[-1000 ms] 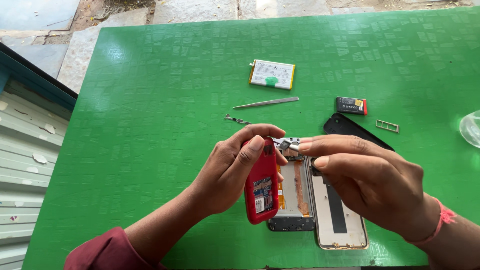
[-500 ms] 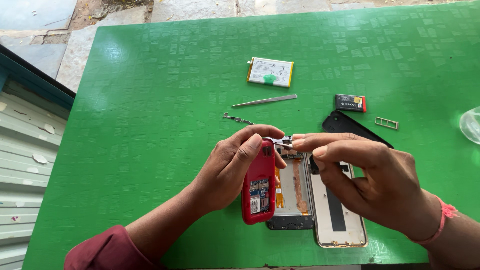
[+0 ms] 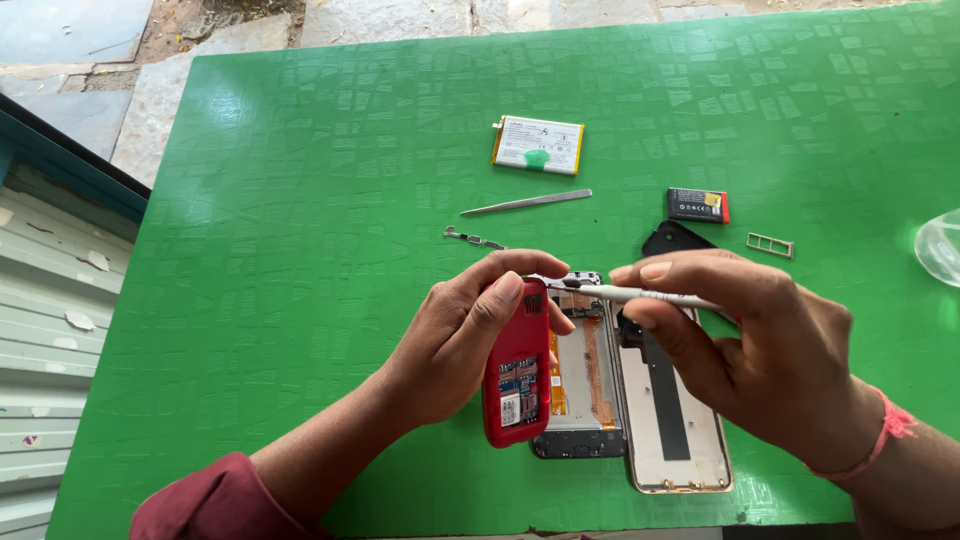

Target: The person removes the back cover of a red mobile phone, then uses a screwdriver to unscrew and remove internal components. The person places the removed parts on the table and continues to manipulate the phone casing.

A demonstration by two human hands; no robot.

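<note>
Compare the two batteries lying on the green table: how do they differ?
The white battery is larger, flat and pale, with a green tab and a yellow edge. The black battery is smaller and dark, with a red end. The white one lies farther from the hands, the black one nearer the right hand. Both are rectangular and lie untouched.

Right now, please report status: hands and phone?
Left hand holds red phone upright. Right hand holds thin tool at its top. Opened smartphone lies beneath.

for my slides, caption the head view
Left hand holds a red phone while right hand applies a thin tool.
</note>
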